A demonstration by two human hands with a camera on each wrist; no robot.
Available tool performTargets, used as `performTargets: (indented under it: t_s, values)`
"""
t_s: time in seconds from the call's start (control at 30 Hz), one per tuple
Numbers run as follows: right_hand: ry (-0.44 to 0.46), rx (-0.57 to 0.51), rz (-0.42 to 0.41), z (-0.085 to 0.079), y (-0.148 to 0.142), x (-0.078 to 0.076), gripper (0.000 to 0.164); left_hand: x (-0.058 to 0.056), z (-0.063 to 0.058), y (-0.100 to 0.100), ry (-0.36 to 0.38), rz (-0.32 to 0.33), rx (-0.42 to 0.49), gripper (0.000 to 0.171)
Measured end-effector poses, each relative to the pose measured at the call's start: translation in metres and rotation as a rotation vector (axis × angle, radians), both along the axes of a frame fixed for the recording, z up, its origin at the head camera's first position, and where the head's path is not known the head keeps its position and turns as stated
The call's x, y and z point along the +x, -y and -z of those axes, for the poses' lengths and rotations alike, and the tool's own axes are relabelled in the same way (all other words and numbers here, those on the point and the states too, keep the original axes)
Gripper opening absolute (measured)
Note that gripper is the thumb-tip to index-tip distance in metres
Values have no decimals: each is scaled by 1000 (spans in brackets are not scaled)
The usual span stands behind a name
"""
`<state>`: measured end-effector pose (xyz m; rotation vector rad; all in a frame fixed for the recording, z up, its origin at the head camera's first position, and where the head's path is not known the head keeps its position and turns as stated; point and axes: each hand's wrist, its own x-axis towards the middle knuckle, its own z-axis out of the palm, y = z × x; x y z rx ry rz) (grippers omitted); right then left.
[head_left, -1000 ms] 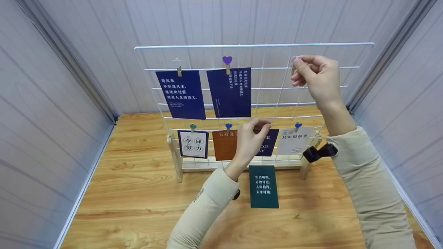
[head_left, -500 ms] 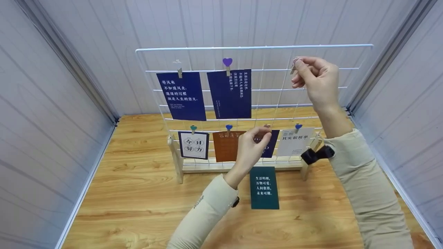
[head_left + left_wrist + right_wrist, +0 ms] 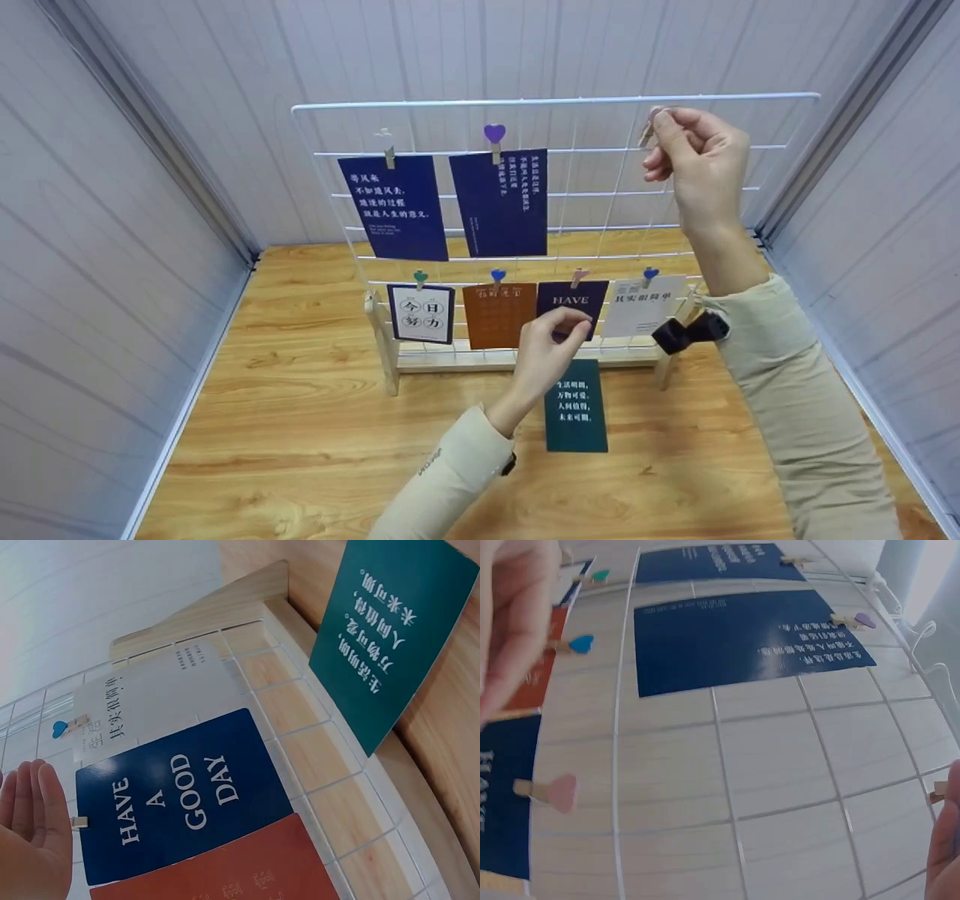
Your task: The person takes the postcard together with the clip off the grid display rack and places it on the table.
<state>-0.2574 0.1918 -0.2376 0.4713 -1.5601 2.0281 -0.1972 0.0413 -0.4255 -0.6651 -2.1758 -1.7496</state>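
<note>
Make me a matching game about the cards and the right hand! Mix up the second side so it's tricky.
1. orange card
2. HAVE A GOOD DAY card
3. card with four circles
4. right hand

A. has a pink clip
B. holds a wooden clip
C. has a blue clip
D. has a green clip

Pairs: 1-C, 2-A, 3-D, 4-B

Wooden clip (image 3: 646,136), tilted, pinched by the right hand (image 3: 709,161) at the upper right of the white wire grid (image 3: 555,100), contact with wire not determinable, navy card (image 3: 184,791), lettered HAVE A GOOD DAY, clipped low on the grid, green card (image 3: 577,435), white-lettered, before the grid's foot
</note>
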Motion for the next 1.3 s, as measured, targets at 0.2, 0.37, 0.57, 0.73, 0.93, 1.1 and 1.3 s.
performTargets:
  t_s: [0.2,0.37,0.57,0.73,0.93,1.1,1.3]
  values:
    - [-11,58,2,-2,0,5,11,0,6,5,45,-3,-15,13]
    - [-46,15,-51,5,-6,12,9,1,25,14,102,15,-134,11]
    - [-83,-58,-107,28,-19,32,9,2,67,30,263,45,-452,19]
    - [-36,-104,-136,60,-40,51,13,-5,102,40,435,-83,-479,20]
    - [15,-201,-195,98,-73,63,12,-12,121,39,634,-144,-284,18]
    - [74,-254,-249,132,-96,73,12,-14,130,28,809,-124,-58,11]
    - [188,-260,-296,173,-121,84,23,-15,141,15,865,-179,-26,15]
